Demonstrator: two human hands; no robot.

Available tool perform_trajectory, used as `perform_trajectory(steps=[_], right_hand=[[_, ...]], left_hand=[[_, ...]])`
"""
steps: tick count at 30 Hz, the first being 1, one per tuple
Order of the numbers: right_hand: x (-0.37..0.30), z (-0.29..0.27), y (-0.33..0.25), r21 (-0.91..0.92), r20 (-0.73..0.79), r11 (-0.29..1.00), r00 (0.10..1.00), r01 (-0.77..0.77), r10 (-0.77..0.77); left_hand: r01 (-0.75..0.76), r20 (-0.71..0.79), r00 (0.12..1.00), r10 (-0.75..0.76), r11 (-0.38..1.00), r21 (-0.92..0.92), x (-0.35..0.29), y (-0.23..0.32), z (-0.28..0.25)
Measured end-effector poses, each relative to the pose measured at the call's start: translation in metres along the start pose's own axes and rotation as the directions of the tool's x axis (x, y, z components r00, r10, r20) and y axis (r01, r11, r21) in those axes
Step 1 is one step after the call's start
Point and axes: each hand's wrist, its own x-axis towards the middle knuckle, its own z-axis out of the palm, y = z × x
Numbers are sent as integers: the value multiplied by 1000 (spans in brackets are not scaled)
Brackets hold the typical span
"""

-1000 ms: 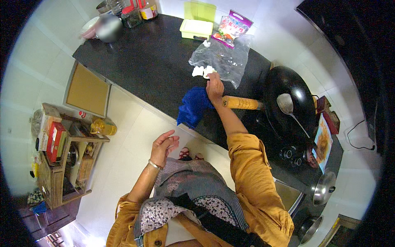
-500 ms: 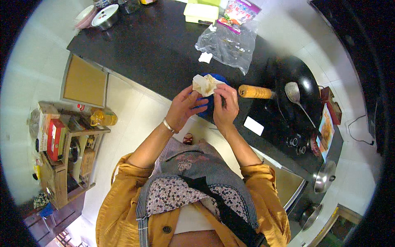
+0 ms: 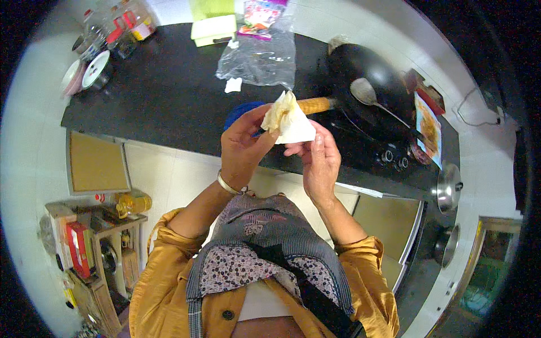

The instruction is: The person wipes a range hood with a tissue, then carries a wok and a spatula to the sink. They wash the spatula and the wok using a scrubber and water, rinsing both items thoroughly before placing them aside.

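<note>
From here I see the crumpled, stained white tissue [image 3: 296, 128] near twelve o'clock, held between both hands. The left hand [image 3: 245, 142] pinches its left side between thumb and fingers; the right hand [image 3: 321, 160] grips its lower right corner. I spot a blue cloth [image 3: 238, 115] partly hidden at eleven, a clear plastic bag [image 3: 256, 69] on the table [image 3: 146, 84] at twelve, and a black wok [image 3: 360, 59] between one and two.
</note>
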Motion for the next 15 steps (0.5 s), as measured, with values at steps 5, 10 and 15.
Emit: perform_trajectory(steps=[5, 10, 15], right_hand=[[0, -9, -31, 135, -5, 990, 999, -47, 49], [12, -50, -63, -98, -51, 991, 995, -95, 91], [62, -126, -134, 20, -187, 999, 981, 48, -44]], left_hand=[[-513, 412, 856, 312, 605, 609, 13, 2, 24], [-537, 537, 810, 235, 665, 519, 20, 12, 66], [-411, 399, 891, 215, 756, 510, 25, -2, 87]])
